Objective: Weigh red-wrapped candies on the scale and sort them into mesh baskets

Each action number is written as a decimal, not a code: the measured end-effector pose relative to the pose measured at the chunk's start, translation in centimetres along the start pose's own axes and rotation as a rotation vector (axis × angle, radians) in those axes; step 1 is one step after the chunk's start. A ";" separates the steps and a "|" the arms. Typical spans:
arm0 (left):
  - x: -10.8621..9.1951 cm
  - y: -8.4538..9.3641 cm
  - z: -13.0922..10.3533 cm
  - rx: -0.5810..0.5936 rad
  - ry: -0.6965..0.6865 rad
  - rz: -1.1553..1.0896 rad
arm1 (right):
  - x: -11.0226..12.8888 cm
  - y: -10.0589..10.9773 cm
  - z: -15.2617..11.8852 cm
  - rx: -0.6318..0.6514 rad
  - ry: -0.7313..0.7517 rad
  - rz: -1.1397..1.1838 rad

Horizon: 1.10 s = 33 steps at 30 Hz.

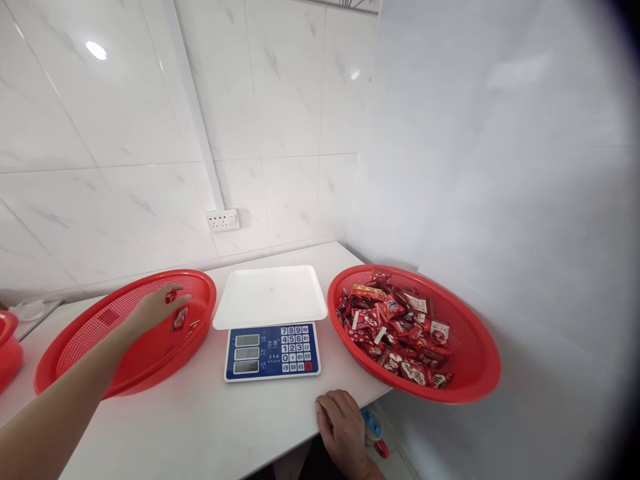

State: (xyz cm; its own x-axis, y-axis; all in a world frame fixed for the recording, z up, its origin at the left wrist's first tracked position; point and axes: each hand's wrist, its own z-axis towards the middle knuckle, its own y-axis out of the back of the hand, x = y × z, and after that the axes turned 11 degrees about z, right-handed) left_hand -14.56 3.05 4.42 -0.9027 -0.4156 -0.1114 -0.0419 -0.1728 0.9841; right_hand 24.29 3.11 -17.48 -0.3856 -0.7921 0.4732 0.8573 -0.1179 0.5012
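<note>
My left hand [156,308] reaches into the left red plastic basket [125,377], its fingers apart. Small red candy packets [180,319] lie just below and beside the fingertips, and one shows between the fingers. My right hand [343,427] rests at the table's front edge with its fingers curled together, and no object shows in it. Between the two baskets sits a digital weighing scale with a blue keypad panel [273,353] and a bare white weighing tray [270,297]. On the right, another red basket [470,373] holds a heap of red wrapped candies [395,320].
The right basket overhangs the edge of the white table [175,427]. Part of another red container [9,353] shows at the far left. A wall socket [223,220] is on the tiled wall behind, and a pale wall rises at the right. Blue and red items [373,427] are below the table.
</note>
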 end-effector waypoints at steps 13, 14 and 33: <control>-9.7 -7.4 -8.5 -0.522 -0.641 -0.240 | 0.8 -0.3 0.2 -0.029 -0.074 -0.030; -10.7 -8.7 -9.6 -0.514 -0.718 -0.280 | 0.8 -0.4 0.2 -0.026 -0.080 -0.033; -13.7 -16.4 -14.7 0.401 -0.668 -0.849 | 4.0 4.3 3.7 0.125 -0.236 0.006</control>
State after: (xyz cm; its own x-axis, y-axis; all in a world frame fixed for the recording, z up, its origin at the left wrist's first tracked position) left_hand 4.84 -1.54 -12.26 -0.5597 0.2755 -0.7815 -0.7700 0.1758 0.6134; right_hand 25.16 1.63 -10.76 -0.4622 -0.6293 0.6248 0.8164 -0.0268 0.5768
